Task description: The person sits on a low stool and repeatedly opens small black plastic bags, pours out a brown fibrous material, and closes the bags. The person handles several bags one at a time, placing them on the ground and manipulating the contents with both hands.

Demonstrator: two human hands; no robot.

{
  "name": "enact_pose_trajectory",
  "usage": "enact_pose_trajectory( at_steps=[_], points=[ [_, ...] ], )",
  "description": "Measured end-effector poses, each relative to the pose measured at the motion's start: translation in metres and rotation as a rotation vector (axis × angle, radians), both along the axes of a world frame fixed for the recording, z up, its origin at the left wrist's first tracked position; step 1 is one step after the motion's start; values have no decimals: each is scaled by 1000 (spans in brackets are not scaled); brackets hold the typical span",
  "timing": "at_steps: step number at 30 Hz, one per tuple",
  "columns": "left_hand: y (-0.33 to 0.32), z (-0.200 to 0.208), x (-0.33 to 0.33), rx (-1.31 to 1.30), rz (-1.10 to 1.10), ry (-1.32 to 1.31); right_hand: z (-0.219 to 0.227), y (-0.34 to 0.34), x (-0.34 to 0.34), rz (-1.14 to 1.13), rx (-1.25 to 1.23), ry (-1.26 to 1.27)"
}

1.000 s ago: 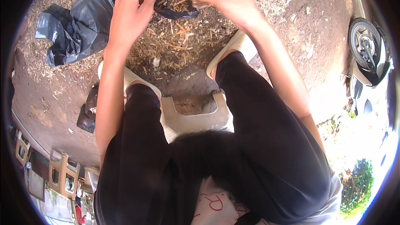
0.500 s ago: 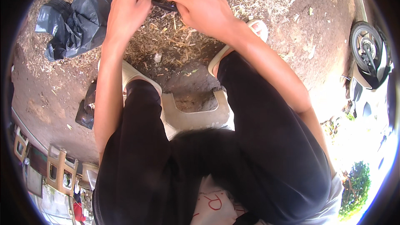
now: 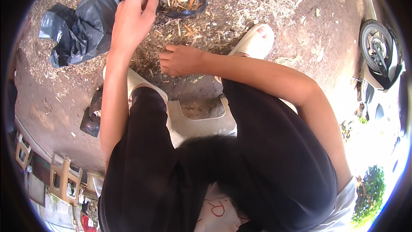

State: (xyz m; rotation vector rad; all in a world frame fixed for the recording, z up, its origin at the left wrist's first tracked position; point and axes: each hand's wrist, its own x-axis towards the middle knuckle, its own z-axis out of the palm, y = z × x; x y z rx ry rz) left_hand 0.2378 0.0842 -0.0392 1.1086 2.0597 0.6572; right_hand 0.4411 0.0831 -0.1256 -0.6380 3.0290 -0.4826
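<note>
My left hand (image 3: 135, 17) pinches the rim of a black plastic bag (image 3: 185, 13) at the top centre. The bag's mouth hangs open as a loop, and wood shavings (image 3: 174, 0) show within it. Lower down, between my feet, my right hand (image 3: 182, 60) is off the bag, low over the shavings. Its fingers are loosely bent and slightly apart, the thumb away from them; nothing shows in them, though the palm side is hidden. Left of my left hand, a larger crumpled black plastic bag (image 3: 92, 25) lies on the ground.
I sit on a low beige stool (image 3: 206, 124), with cream sandals (image 3: 253, 43) on my feet. Another dark plastic piece (image 3: 91, 122) lies beside my left leg. A motorbike wheel (image 3: 377, 47) stands far right. Brown plastic stools (image 3: 66, 180) and a green bush (image 3: 370, 195) are near the lower edges.
My right hand has let go of the bag's rim and moved down toward me, above the ground between my feet. My left hand keeps its pinch on the rim.
</note>
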Motion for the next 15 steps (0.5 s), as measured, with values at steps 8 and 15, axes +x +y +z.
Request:
enact_pose_trajectory(
  at_steps=[8, 15],
  points=[
    [9, 3, 4, -9, 4, -17, -9, -8, 3, 23, -119, 166],
    [4, 10, 9, 36, 70, -98, -7, 0, 9, -101, -297, -32]
  ],
)
